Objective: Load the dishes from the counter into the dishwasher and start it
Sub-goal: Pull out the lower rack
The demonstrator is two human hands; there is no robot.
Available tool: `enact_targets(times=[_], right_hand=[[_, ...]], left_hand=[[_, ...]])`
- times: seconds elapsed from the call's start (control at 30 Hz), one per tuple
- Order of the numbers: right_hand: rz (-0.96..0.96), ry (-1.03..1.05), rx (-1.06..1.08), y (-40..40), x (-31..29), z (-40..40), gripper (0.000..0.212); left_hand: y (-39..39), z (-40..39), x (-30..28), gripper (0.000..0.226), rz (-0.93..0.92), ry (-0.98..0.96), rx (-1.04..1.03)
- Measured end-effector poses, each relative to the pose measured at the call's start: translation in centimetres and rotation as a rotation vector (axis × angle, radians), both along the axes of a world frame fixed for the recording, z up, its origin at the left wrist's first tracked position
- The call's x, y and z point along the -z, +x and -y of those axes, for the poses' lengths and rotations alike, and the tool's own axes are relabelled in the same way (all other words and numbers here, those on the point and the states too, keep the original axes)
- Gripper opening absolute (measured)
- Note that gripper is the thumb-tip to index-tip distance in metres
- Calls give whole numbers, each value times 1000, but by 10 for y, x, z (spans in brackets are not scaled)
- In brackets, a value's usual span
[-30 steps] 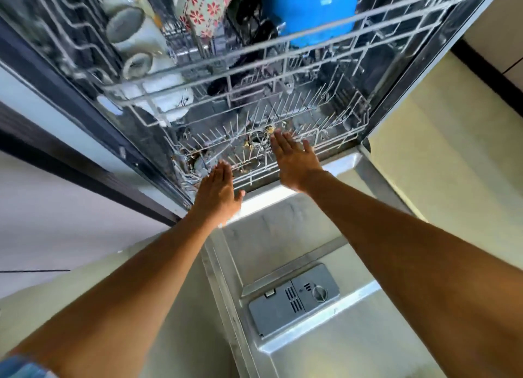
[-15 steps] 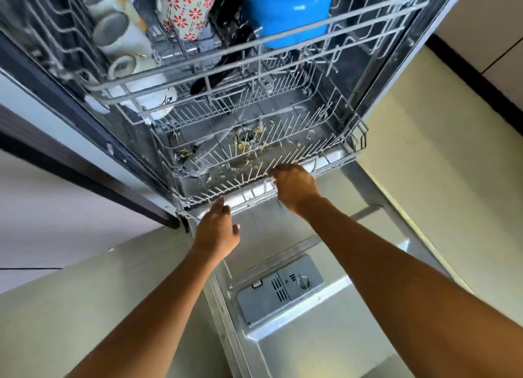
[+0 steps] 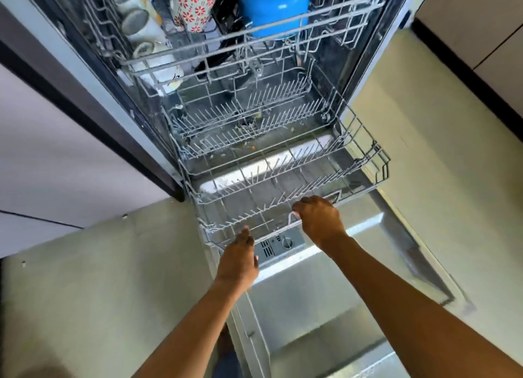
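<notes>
Right grip (image 3: 318, 222) curled, left (image 3: 239, 260) outstretched

Bright daylight fills the scene, with glare on the steel door (image 3: 325, 307) toward 5 o'clock and a white glint on the sill under the rack (image 3: 285, 176). Wide-angle distortion bends lines at the edges. The forearms at 6 o'clock look soft, and fine detail is slightly smeared.

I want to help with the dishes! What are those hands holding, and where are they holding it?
The right hand grips the front rim of the empty grey wire lower rack, which is partly out over the open steel door. The left hand reaches that same rim; its grip cannot be told.
</notes>
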State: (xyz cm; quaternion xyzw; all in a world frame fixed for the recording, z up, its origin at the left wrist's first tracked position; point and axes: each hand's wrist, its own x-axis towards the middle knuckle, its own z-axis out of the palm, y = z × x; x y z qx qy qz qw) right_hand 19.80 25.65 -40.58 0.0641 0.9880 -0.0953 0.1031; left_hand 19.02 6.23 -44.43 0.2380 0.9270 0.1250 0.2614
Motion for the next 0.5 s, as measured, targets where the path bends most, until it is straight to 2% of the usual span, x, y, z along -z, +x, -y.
enact_targets(times=[0.2,0.33,0.5], right_hand=[[-90,-90,160,68,4,8,35],[-254,-97,201,114,2,14,43],[-228,-88,171,150,7,12,42]], left_hand=[[65,2,-11,53,2,35,-13],[111,3,-13,61,6,-6,-22],[147,4,-9,66,33,-45,54]])
